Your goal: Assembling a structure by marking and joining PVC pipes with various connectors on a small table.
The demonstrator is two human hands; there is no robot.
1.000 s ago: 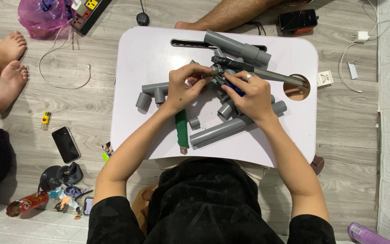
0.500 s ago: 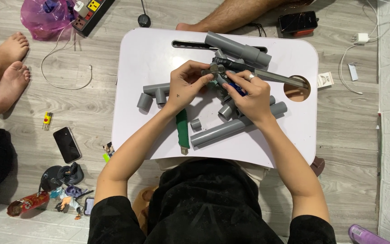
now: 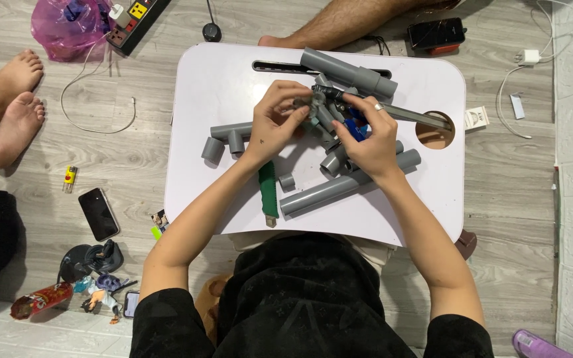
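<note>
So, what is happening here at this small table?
A person sits at a white lap table and works with both hands on a cluster of grey pipe fittings. The left hand and the right hand both grip it, just above the tabletop. Loose grey pipes, a tee fitting and a green-handled tool lie around them.

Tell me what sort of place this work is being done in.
Probably a room in a home, not a workshop. The person works at a low white lap table set on a wood-look floor, with a power strip and a phone lying about, and other people's bare feet nearby.
</note>
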